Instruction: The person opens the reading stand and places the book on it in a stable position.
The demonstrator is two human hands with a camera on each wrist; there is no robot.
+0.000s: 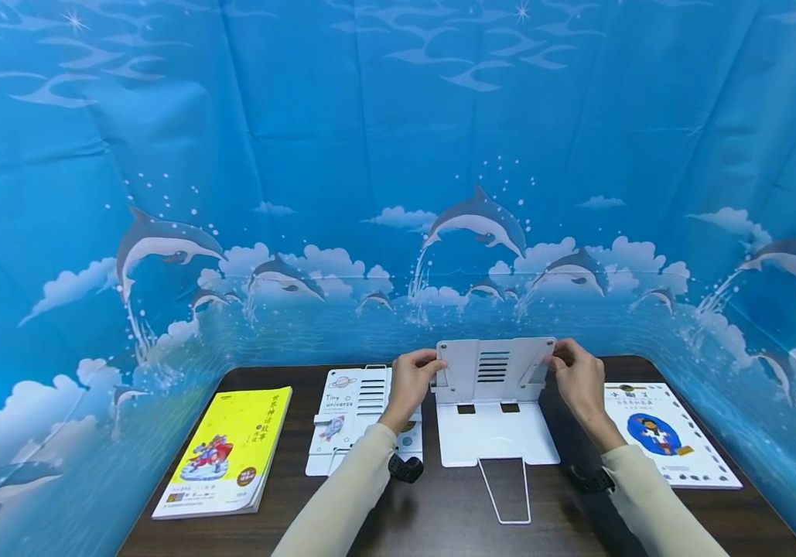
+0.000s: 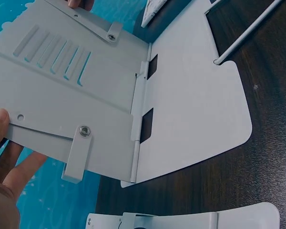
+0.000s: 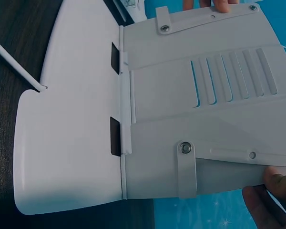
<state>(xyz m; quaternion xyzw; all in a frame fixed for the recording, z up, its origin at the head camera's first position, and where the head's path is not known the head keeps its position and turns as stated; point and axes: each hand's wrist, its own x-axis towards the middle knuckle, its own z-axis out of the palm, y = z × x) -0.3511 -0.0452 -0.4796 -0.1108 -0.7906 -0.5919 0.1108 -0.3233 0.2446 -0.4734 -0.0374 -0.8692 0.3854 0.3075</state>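
Observation:
A white metal book stand is unfolded in the middle of the dark table, its base flat and its slotted back panel raised. My left hand pinches the panel's left edge, thumb on the near face. At the right edge, my right hand grips the panel near its top corner. Small pivoting arms with bolts lie along both sides of the panel. A wire loop sticks out from the base toward me. In the right wrist view, a hinge joins base and panel.
Left of the stand lies a second, printed book stand, partly behind my left forearm. A yellow book lies farther left. A white book with a blue circle lies at the right. A blue dolphin curtain hangs behind the table.

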